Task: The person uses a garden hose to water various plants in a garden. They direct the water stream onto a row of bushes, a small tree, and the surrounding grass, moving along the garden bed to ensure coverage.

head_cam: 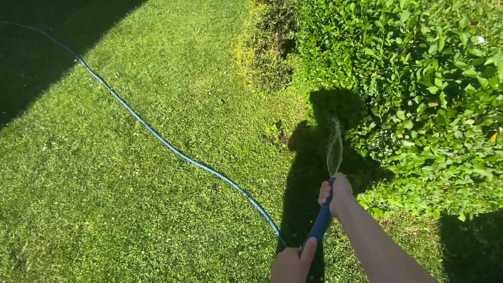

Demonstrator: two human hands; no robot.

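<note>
Hose (320, 222) gripped by both hands, lower centre of frame.
Right hand (338, 193) fingers wrap the wet, slippery nozzle end; left hand (291, 264) clasps the limp, water-heavy tube lower down.

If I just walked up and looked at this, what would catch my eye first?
Probably the blue hose, snaking across the sunlit lawn from the upper left to the bottom centre. There the left hand and right hand grip its end, and a spray of water shoots toward the bright green hedge on the right. The person's dark shadow lies on the grass in front.
</note>
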